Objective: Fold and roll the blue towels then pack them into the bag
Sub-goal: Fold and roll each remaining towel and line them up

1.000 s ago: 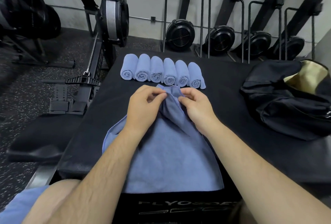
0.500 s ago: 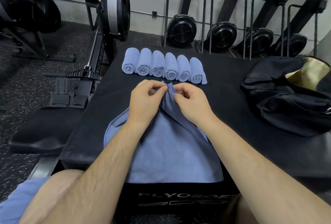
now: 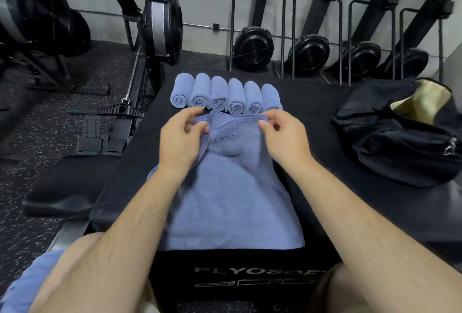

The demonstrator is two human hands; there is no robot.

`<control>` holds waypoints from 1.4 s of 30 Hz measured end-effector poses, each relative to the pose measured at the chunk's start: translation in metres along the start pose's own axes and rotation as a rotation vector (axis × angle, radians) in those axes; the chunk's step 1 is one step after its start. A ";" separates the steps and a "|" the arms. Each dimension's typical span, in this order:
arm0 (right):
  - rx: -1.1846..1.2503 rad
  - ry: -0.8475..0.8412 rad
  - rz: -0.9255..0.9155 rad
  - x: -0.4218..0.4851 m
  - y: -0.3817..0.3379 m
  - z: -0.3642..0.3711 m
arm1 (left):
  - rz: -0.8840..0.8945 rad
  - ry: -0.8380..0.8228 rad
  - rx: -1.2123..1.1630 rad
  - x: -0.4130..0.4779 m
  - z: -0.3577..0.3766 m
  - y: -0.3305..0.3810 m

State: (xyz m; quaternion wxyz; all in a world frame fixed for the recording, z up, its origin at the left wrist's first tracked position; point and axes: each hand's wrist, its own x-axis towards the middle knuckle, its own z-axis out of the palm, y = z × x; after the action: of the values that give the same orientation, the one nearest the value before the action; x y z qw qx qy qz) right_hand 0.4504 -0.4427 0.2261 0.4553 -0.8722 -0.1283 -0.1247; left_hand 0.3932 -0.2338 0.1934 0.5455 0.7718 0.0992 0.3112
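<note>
Head view: my left hand (image 3: 183,135) and right hand (image 3: 285,135) pinch the far edge of a soft blue towel (image 3: 232,202) on the black box (image 3: 325,187), near six rolled blue towels (image 3: 225,95).

The black duffel bag (image 3: 400,142) at the worktop's right edge is cut off by the frame. The flat blue towel's (image 3: 232,200) print is partly covered by the left hand (image 3: 182,137). The sixth rolled blue towel's (image 3: 270,95) end hides behind the lifted hem.
</note>
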 end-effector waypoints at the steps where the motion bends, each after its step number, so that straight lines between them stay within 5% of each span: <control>1: 0.011 0.017 0.022 0.001 0.003 -0.008 | -0.039 0.025 -0.021 0.002 -0.008 -0.002; 10: 0.114 0.094 0.225 0.018 0.003 -0.064 | -0.152 0.051 0.109 0.037 -0.072 0.031; 20: 0.063 0.091 -0.034 0.013 -0.058 -0.121 | 0.030 0.113 0.295 0.042 -0.099 0.126; 28: 0.230 0.063 0.052 0.014 -0.103 -0.176 | 0.100 0.151 0.235 0.032 -0.112 0.197; 36: 0.316 0.452 -0.166 -0.004 -0.143 -0.220 | 0.225 0.191 -0.009 0.026 -0.122 0.260; 42: 0.315 0.477 -0.187 0.003 -0.152 -0.228 | 0.266 0.211 -0.057 0.035 -0.127 0.276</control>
State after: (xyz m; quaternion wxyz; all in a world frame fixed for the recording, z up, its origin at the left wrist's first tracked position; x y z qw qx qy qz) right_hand 0.3788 -0.5469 0.4699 0.5890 -0.7213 -0.1153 -0.3458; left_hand 0.2952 -0.2237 0.4824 0.5078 0.7254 0.0438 0.4626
